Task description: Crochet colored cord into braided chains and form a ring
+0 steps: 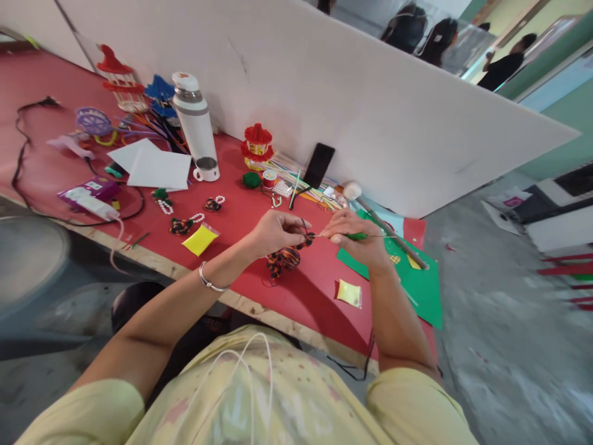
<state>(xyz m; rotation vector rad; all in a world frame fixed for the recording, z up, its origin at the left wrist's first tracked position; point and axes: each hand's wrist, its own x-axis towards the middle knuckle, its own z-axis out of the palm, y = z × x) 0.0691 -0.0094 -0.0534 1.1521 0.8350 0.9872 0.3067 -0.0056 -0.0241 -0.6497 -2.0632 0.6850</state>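
Note:
My left hand (274, 235) pinches a small crochet piece (306, 241) of dark yarn flecked with orange and green. In my right hand (364, 246) is a thin metal crochet hook with a green grip (356, 236); its tip meets the piece at my left fingertips. Just below the left fingers, a small ball of the same multicolour yarn (290, 258) rests on the red table (306, 296). A strand of yarn loops up near my left index finger. The exact stitch is too small to make out.
A white flask (197, 127) and its cup (207, 169) stand at the back left. A black phone (319, 165) leans on the white partition (296, 93). Yellow packets (201, 239), beaded yarn pieces (180, 225) and a green sheet (428, 296) lie around my hands.

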